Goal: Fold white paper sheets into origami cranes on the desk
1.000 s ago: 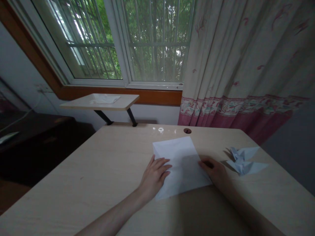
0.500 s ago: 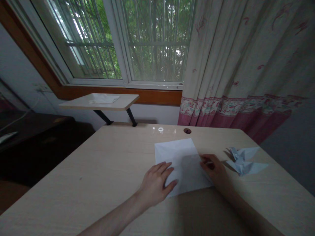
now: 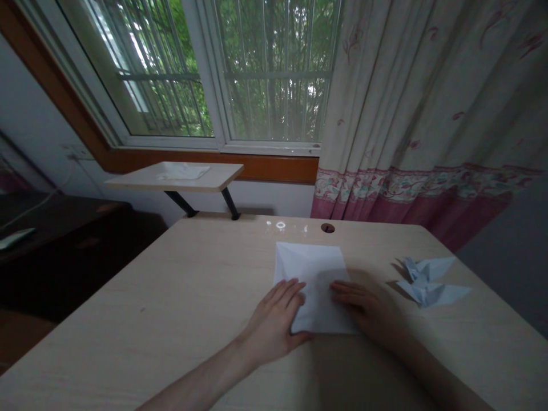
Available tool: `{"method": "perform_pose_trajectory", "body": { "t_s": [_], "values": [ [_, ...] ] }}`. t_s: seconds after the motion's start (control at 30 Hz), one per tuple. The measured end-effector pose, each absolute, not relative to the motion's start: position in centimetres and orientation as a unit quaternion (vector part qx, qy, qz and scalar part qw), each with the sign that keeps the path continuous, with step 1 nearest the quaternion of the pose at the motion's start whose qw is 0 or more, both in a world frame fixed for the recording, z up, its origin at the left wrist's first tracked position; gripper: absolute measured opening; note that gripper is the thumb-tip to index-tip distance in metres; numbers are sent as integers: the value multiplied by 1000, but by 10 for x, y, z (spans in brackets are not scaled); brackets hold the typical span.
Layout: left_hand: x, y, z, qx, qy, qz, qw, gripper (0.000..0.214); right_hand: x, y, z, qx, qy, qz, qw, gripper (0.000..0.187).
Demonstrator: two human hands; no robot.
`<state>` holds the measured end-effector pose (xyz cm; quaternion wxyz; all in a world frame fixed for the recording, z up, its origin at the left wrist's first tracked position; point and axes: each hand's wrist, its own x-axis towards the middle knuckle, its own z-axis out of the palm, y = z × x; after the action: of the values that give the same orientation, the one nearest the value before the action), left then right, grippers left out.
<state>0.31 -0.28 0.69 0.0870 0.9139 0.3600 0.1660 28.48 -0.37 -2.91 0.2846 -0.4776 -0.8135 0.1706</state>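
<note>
A white square sheet of paper [image 3: 315, 265] with faint crease lines lies flat on the desk in front of me. My left hand [image 3: 276, 317] rests on its lower left part, fingers stretched out and the thumb at the near edge. On the right side of the sheet lies my right hand [image 3: 363, 308], its fingers extended over the paper; its thumb is mostly hidden. To the right of that hand stand two folded paper birds [image 3: 432, 285], close together, with pointed wings.
The pale wooden desk [image 3: 192, 285] has a round cable hole [image 3: 327, 228] at its back edge. A small raised shelf [image 3: 222, 174] on black legs holds crumpled white paper [image 3: 184, 170]. Behind are a barred window [image 3: 274, 74] and a patterned curtain [image 3: 385, 114].
The sheet has turned slightly, so its edges lie straighter to me. My right hand has moved from pinching the right edge to lying on the paper. My left hand stays nearly in place.
</note>
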Motion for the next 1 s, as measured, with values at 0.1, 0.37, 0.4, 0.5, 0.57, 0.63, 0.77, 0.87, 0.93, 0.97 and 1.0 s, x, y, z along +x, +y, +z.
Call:
{"method": "perform_pose_trajectory", "body": {
  "t_s": [0.1, 0.37, 0.4, 0.5, 0.57, 0.63, 0.77, 0.87, 0.93, 0.97, 1.0],
  "values": [
    [2, -3, 7, 921, 339, 175, 73, 36, 284, -4, -31, -490, -811, 159, 279, 36],
    [2, 3, -2, 922, 308, 232, 23, 13, 282, -4, -20, -491, -812, 195, 247, 31],
    [2, 4, -4, 920, 310, 241, 18, 14, 283, -4, -17, -484, -818, 206, 234, 32],
    [1, 8, -8, 909, 328, 258, 15, 21, 288, -4, -10, -441, -841, 219, 222, 34],
    [0, 9, -11, 896, 354, 269, 29, 23, 291, -5, -9, -414, -855, 212, 228, 37],
    [-1, 9, -11, 883, 379, 273, 50, 24, 293, -6, -11, -413, -861, 190, 230, 43],
    [-1, 8, -10, 866, 406, 280, 77, 22, 289, -7, -20, -473, -834, 109, 261, 29],
    [0, 8, -8, 862, 410, 286, 79, 23, 285, -6, -21, -505, -807, 84, 294, 20],
    [1, 8, -8, 862, 406, 291, 82, 23, 284, -6, -16, -534, -786, 77, 301, 20],
    [1, 8, -8, 863, 402, 293, 85, 22, 284, -6, -13, -549, -777, 77, 299, 20],
    [1, 8, -7, 864, 397, 296, 88, 22, 284, -6, -11, -563, -767, 82, 297, 21]
  ]
}}
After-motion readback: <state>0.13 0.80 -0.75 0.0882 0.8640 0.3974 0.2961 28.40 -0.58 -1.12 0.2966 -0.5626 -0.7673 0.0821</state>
